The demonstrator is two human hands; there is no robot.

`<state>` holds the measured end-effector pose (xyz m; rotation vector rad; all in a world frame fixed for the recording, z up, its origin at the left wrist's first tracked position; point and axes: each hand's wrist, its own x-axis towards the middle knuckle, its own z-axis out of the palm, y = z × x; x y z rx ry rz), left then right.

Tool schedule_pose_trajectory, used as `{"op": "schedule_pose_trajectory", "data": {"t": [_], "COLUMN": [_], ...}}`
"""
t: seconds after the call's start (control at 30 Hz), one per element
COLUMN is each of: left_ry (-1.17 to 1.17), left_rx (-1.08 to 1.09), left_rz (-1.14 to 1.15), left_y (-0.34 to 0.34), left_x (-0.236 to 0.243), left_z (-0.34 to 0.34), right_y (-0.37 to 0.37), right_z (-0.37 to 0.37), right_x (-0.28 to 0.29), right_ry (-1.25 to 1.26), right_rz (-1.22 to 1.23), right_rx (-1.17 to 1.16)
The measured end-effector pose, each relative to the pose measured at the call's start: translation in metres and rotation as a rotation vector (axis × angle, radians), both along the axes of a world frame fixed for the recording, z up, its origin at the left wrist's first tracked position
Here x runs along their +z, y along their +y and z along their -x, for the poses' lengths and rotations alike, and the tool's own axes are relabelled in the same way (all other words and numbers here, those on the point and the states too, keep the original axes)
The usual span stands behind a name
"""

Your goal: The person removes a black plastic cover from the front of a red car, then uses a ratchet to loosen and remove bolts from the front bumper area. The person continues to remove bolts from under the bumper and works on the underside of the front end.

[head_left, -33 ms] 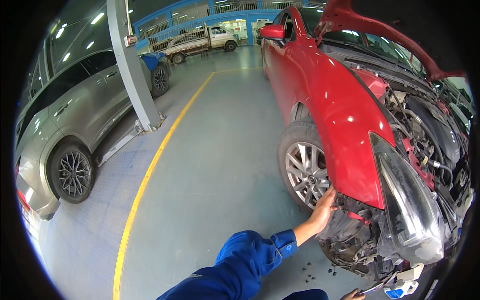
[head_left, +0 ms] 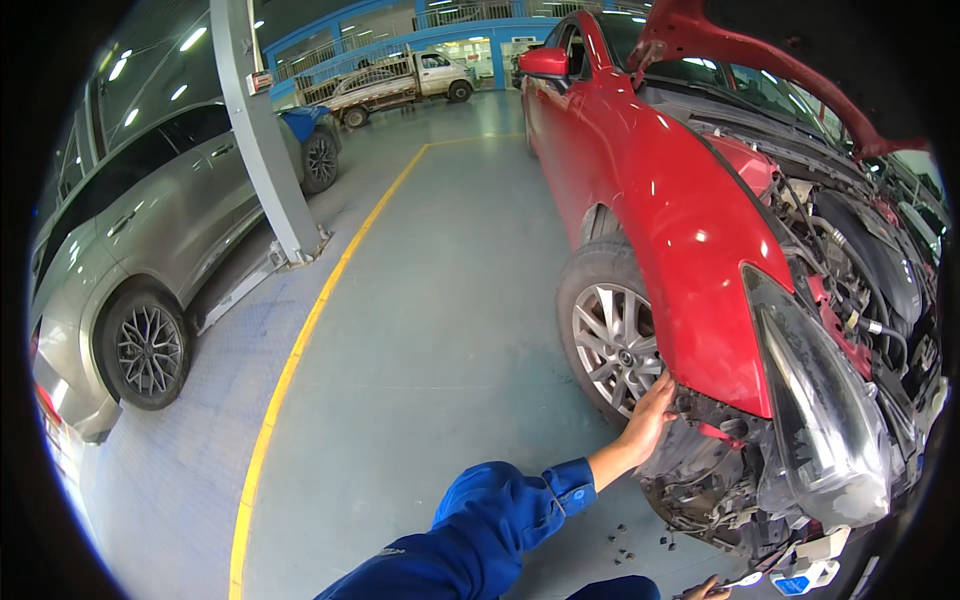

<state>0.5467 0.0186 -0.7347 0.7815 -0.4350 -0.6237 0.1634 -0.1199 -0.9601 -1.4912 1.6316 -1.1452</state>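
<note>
The left hand [head_left: 643, 432] is resting at the lower front edge of the red fender [head_left: 690, 320], beside the alloy wheel [head_left: 612, 335], its grip standing loosely open. The right hand [head_left: 708, 590] is showing only partly, beside a shiny metallic object [head_left: 749, 579]; whether its grip is holding that cannot be told. The engine bay [head_left: 746, 166] is containing a black engine cover [head_left: 872, 250]. Small dark pieces [head_left: 671, 544] are lying on the floor [head_left: 440, 330], which is extending between the yellow line [head_left: 301, 345] and the fender.
</note>
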Motion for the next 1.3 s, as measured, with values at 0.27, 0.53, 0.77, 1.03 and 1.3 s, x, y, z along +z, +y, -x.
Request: {"op": "schedule_pose_trajectory", "data": {"t": [0.27, 0.53, 0.77, 1.03, 1.3], "left_ry": [0.108, -0.525, -0.787, -0.808, -0.811], "left_rx": [-0.25, -0.317, -0.709, -1.172, -0.782], "left_rz": [0.043, -0.147, -0.365, -0.677, -0.724], "left_y": [0.021, 0.048, 0.08, 0.129, 0.144], "left_x": [-0.019, -0.027, 0.017, 0.023, 0.018], "left_z": [-0.032, -0.124, -0.181, -0.177, -0.134], "right_y": [0.134, 0.251, 0.228, 0.197, 0.175], "right_z": [-0.091, -0.275, -0.392, -0.415, -0.388], "right_x": [0.066, 0.195, 0.227, 0.201, 0.176], "right_ry": [-0.236, -0.506, -0.788, -1.205, -1.419], "right_rz": [0.379, 0.382, 0.016, -0.183, -0.241], "right_rx": [-0.097, 0.07, 0.208, 0.28, 0.549]}}
